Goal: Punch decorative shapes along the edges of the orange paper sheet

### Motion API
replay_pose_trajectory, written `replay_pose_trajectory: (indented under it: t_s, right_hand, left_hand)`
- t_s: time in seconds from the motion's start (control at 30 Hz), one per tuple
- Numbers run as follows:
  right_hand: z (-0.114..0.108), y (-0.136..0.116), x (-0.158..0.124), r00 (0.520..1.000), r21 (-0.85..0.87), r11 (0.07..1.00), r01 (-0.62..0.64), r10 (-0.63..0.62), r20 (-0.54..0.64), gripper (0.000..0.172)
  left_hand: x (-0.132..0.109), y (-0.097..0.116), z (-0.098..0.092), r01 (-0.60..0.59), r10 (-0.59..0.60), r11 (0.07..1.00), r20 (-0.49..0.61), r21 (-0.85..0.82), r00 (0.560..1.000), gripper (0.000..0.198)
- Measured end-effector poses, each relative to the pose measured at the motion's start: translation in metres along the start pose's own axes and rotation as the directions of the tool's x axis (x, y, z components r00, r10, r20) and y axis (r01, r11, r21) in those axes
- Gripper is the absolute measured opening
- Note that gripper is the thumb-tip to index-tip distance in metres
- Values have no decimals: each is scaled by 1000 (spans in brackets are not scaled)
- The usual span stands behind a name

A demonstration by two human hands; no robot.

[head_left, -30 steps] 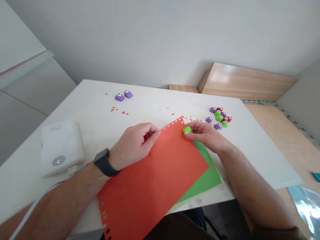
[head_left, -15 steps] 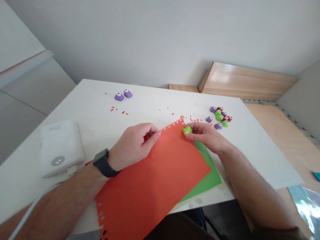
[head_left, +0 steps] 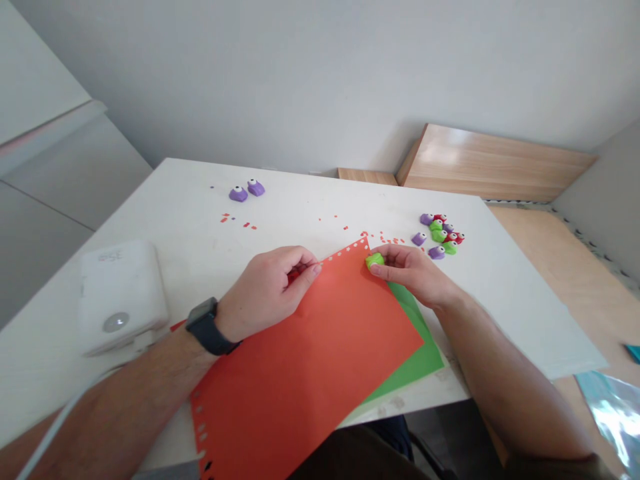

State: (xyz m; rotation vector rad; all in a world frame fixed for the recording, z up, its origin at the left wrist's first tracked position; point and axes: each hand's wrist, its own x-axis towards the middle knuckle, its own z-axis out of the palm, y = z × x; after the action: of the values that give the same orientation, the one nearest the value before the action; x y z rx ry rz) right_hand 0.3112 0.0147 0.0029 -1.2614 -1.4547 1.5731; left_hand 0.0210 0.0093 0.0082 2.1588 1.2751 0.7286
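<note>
My left hand (head_left: 275, 283) pinches the far edge of an orange sheet of paper (head_left: 320, 353) between thumb and fingers. At that sheet's far right corner, my right hand (head_left: 413, 270) is closed on a small green craft punch (head_left: 375, 261), its thumb on the near side. Small cut-out holes run along the sheet's far edge, and more line its near left edge. Beneath the orange sheet lies a green sheet of paper (head_left: 407, 373), showing along the right side. Whether the punch's slot is around the paper edge cannot be made out.
Several purple, green and red punches (head_left: 439, 233) cluster at the right. Two purple punches (head_left: 247, 191) stand at the back left. Orange paper bits (head_left: 390, 239) lie scattered across the white table (head_left: 300, 200). A white box-shaped device (head_left: 123, 293) with a cable sits at the left.
The green punch and my right hand have shifted very slightly, and the orange sheet's right edge with them. My left hand keeps its place. Digits now show on the white device.
</note>
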Motion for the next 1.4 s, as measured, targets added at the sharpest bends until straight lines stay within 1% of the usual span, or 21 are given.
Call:
replay_pose_trajectory:
  t_s: [0.13, 0.3, 0.63, 1.1, 1.4]
  right_hand:
    - [2, 0, 0, 1000, -10, 1000, 13, -13, -18, 31]
    - [4, -1, -1, 1000, -16, 1000, 14, -14, -11, 30]
    - [8, 3, 1, 999, -98, 994, 39, -41, -24, 32]
    - [9, 8, 6, 997, -90, 995, 48, -54, -60, 31]
    - [10, 11, 8, 996, -159, 987, 34, -46, -74, 30]
  left_hand:
    - [0, 0, 0, 0, 0, 1000, -2, 4, 1000, 23]
    - [0, -1, 0, 2, -2, 1000, 11, 7, 1000, 23]
    - [0, -2, 1, 5, -5, 1000, 9, 10, 1000, 23]
    - [0, -2, 1, 7, -7, 1000, 9, 5, 1000, 20]
    - [1, -5, 3, -5, 5, 1000, 17, 8, 1000, 23]
